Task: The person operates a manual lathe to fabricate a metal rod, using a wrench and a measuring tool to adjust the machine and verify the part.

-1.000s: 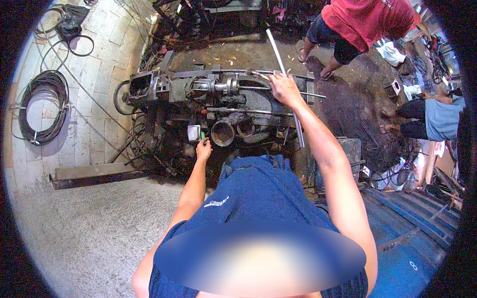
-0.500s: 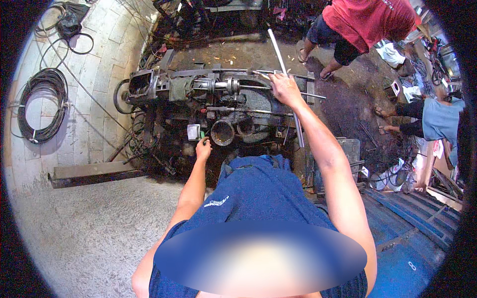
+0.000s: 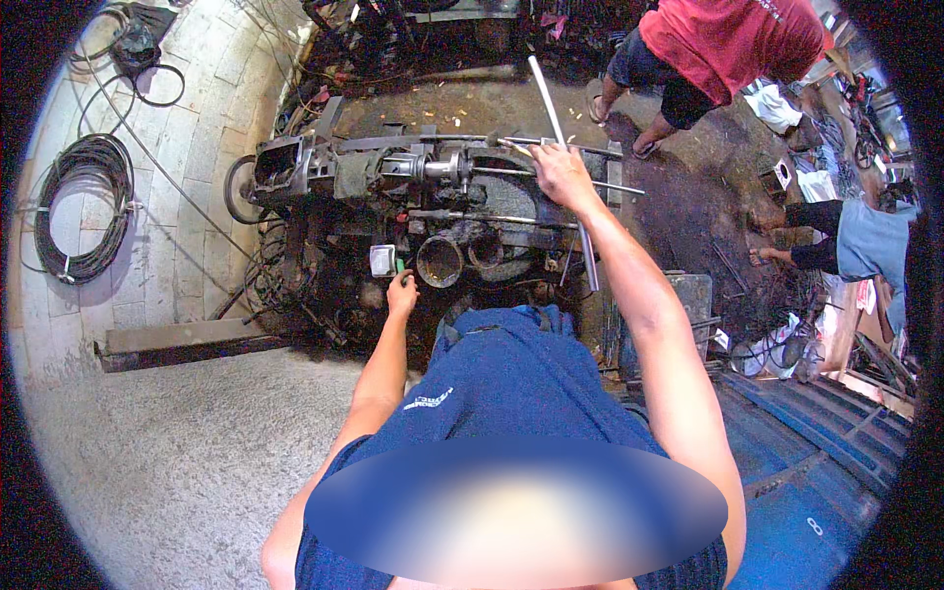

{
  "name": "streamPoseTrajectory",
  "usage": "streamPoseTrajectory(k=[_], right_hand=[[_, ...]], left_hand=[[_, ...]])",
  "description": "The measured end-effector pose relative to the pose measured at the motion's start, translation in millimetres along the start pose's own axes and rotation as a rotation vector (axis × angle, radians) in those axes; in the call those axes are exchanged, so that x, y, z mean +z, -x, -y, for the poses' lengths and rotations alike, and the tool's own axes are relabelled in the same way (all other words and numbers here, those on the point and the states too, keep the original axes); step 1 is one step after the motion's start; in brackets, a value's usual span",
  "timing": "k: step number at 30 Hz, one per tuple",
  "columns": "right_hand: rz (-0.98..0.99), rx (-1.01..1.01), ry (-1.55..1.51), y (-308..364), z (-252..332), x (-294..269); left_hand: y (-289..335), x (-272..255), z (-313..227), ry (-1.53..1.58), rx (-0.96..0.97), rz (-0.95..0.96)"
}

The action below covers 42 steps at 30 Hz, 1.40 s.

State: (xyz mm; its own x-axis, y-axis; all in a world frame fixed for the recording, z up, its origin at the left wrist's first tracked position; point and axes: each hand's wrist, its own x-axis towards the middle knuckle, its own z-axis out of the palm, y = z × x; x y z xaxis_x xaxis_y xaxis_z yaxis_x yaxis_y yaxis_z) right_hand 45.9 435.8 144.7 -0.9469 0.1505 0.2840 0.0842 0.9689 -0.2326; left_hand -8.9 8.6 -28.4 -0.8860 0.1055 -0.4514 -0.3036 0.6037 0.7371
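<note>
Seemingly mid-adjustment, my left hand (image 3: 403,295) is curled around one green handle (image 3: 400,266) at the near side of one machine (image 3: 438,172); my right hand (image 3: 563,178), grip unclear, meets one pale bar (image 3: 545,98) crossing the machine's right part. Steadiness seems called for next. Two pipes (image 3: 441,264) open near side; two people (image 3: 728,49), right.

There are two hands (image 3: 402,294) (image 3: 563,177), one green handle (image 3: 401,266), one pale rod (image 3: 545,98), two pipe mouths (image 3: 441,263) (image 3: 485,252) and two co-workers (image 3: 723,49) (image 3: 875,241).
</note>
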Motion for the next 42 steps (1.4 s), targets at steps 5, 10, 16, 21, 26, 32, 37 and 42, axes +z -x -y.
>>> streamPoseTrajectory(k=[5,10,16,21,26,32,37,42], right_hand=[[0.005,-0.013,0.051,1.5,-2.5,1.2],[-0.001,-0.012,0.050,0.0,-2.1,1.8],[0.008,-0.013,0.048,-0.5,0.8,-1.4],[0.007,0.007,0.028,-1.4,2.3,-1.0],[-0.003,-0.002,0.027,-0.3,-0.2,0.3],[0.054,0.020,0.035,-1.6,3.1,-2.6],[0.065,0.016,0.205,-1.5,14.9,-7.3],[0.084,0.161,0.162,2.7,55.5,15.9]], left_hand=[[-1.2,-0.5,-0.5,-0.029,-0.071,0.015],[-1.7,-1.2,-0.9,-0.073,-0.034,0.007],[0.5,-2.4,-1.9,-0.088,-0.037,0.014],[2.6,-2.8,-6.4,-0.050,-0.037,0.031],[6.7,-4.3,-13.4,-0.084,-0.071,0.024],[3.0,-3.0,-6.4,-0.101,-0.061,0.021],[-2.6,-1.1,1.9,-0.025,-0.065,0.027],[-1.0,0.0,2.4,0.020,-0.072,0.017]])
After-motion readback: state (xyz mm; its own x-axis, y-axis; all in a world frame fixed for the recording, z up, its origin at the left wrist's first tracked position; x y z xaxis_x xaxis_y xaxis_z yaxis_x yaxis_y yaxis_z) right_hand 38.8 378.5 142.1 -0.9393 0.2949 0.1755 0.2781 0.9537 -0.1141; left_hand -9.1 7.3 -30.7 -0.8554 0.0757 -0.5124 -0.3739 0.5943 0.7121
